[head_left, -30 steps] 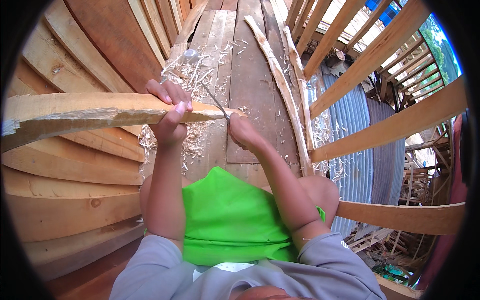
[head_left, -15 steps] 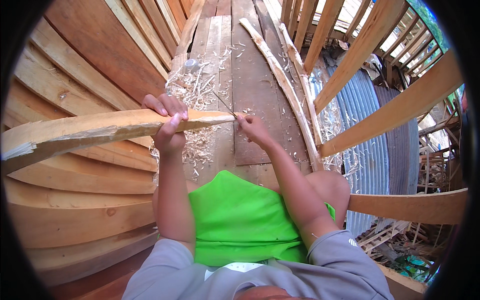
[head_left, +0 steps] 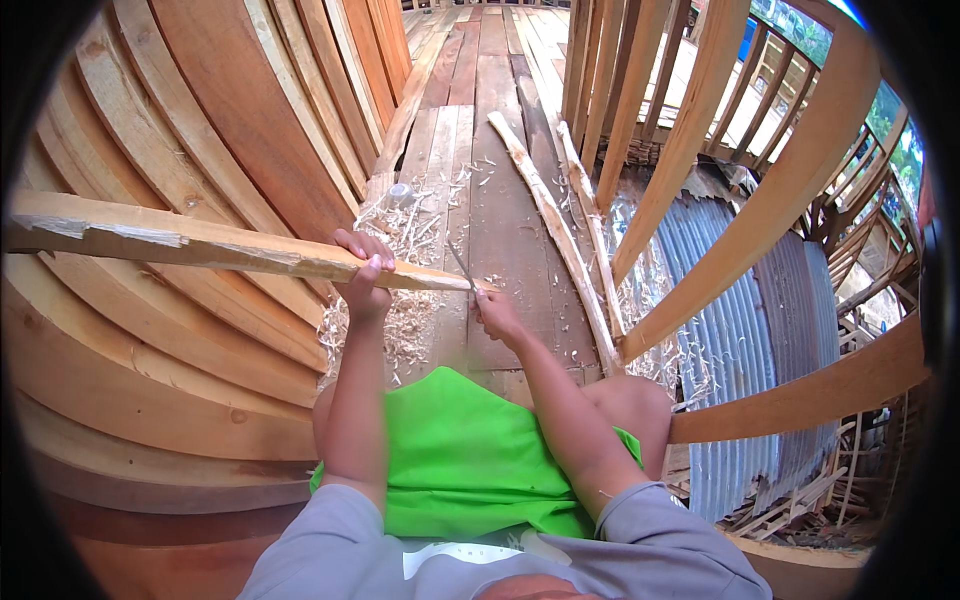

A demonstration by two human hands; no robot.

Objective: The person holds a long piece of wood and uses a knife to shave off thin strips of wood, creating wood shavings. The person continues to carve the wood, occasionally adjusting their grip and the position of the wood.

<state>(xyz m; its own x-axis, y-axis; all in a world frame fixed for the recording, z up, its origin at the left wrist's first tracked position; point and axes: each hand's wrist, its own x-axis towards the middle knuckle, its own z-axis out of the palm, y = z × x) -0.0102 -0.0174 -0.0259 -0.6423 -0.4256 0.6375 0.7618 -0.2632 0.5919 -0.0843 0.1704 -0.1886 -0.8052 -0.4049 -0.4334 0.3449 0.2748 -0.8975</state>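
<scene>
A person's left hand (head_left: 365,272) stays clamped around a long, pale-brown, tapering wooden beam (head_left: 230,243), which reaches from the left edge to above the shaving-strewn brown plank floor (head_left: 510,330). The right hand (head_left: 493,313), closed on a thin, dark-bladed knife (head_left: 460,262), remains at the beam's pointed end; blade contact is unclear. Half a second earlier, the blade leaned farther left and the beam sloped up, not down, toward its point.
</scene>
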